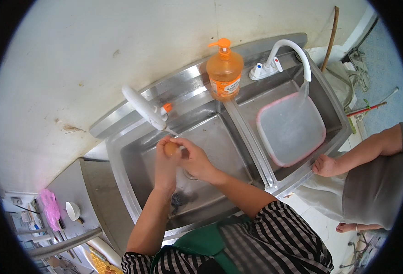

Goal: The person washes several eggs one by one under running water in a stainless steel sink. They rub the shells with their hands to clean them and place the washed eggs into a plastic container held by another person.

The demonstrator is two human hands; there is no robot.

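Both my hands are together over the left basin of the stainless-steel double sink (218, 140), just below the mouth of the running white left faucet (143, 108). My left hand (166, 167) is blurred and holds a small round orange-brown object (171, 149), shaped like an egg. My right hand (196, 157) touches its right side, with the fingertips close above it. Part of the object is hidden by my fingers. Beneath my hands, the drain (190, 175) is partly covered. A dark scouring pad (178, 199) lies near the basin's front.
An orange pump bottle (224, 73) stands behind the divider. Water from the right faucet (292, 44) runs into a pink-rimmed tub (262, 145). Another person's hand (324, 166) rests on the sink's front rim. A white bowl (72, 211) and pink plastic bag (50, 209) sit at left.
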